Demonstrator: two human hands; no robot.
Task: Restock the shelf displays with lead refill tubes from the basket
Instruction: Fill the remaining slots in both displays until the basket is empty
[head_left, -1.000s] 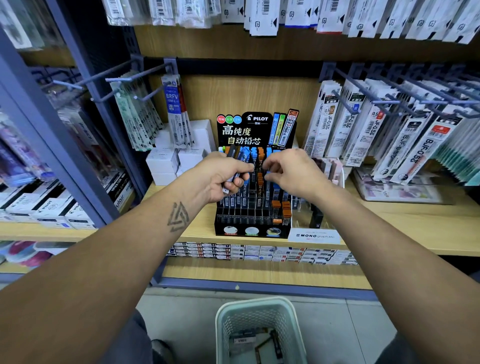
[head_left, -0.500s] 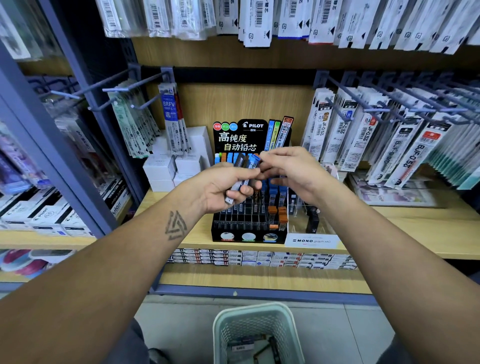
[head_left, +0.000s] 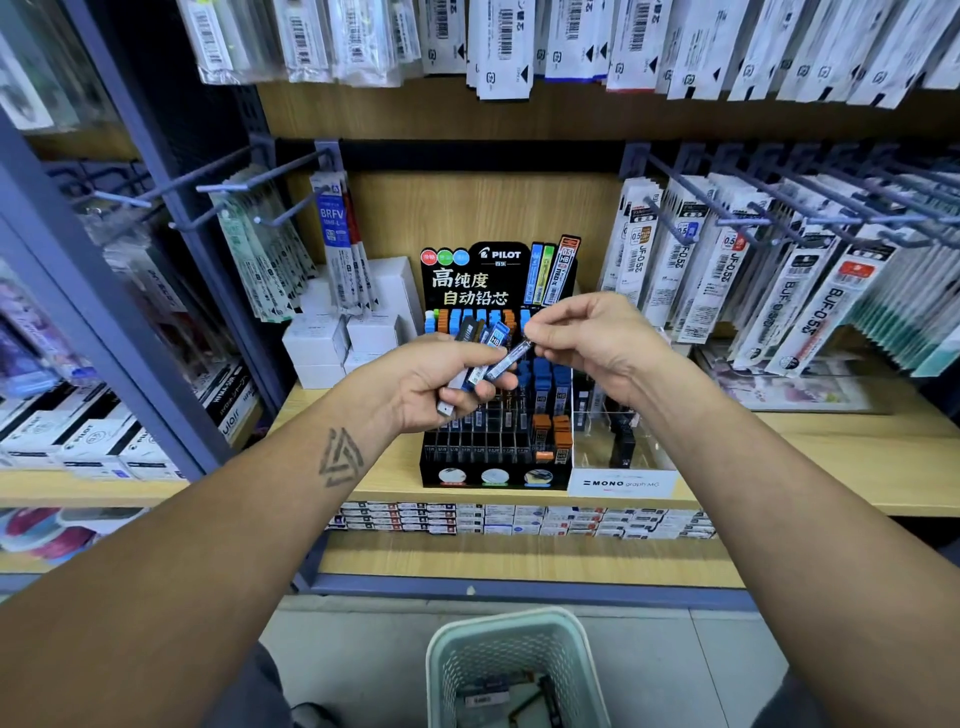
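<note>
Right now your right hand (head_left: 597, 338) pinches the top end of one lead refill tube (head_left: 511, 357) between thumb and fingertips, the other fingers curled loosely behind. That tube slants down and to the left, and its lower end sits among the bunch of tubes (head_left: 475, 358) that your left hand (head_left: 441, 384) grips in a curled fist. The bunch fans upward out of the fist; one has a blue cap marked HB, one is dark, and a pale end pokes out below your palm. Whether the pinched tube is already free of the bunch, you cannot tell, since the left thumb covers the spot where they meet.

Both hands hover just in front of the black Pilot display (head_left: 493, 447), which stands on the wooden shelf (head_left: 831, 467). Its back rows hold upright tubes with blue and orange caps, a few orange ones stand at the front right, and many of the front slots look dark and unfilled. Touching its right side is a clear Mono display (head_left: 621, 467) with a few dark items inside. White boxes (head_left: 337, 343) are stacked to the left of the Pilot display, and packets of pen refills hang from hooks (head_left: 727, 218) on both sides above.

Down on the floor, between your forearms, stands the pale green basket (head_left: 519, 665), with a few packets lying in its bottom.
</note>
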